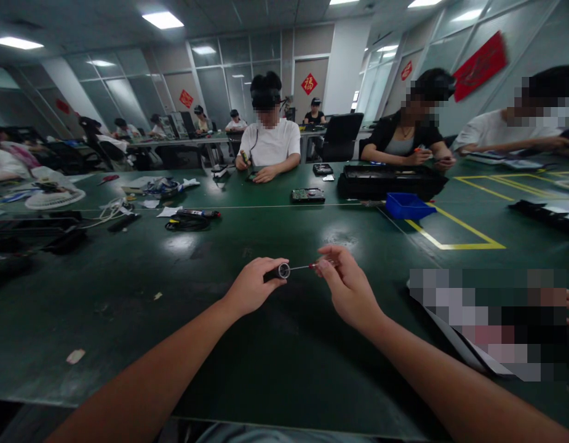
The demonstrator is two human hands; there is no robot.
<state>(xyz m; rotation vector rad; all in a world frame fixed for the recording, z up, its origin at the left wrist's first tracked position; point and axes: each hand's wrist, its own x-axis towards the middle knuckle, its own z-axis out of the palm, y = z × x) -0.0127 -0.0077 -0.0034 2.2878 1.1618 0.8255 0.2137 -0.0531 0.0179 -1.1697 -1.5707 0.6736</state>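
A small black cylinder [283, 271] with a round, light-rimmed end is pinched between the thumb and fingers of my left hand [253, 286]. Its rimmed end faces toward the camera and slightly right. My right hand [351, 286] is closed on the red and clear handle of a thin screwdriver [313, 266]. The metal shaft points left, and its tip is at the rim of the cylinder; whether it touches cannot be told. Both hands are above the green table [266, 369].
Across the table, a person in white sits behind a circuit-board device [307, 195]. A long black casing [390, 180] and blue tray [408, 206] lie back right. Coiled black cable [189, 221] lies back left. A pale panel [450, 332] is near my right forearm.
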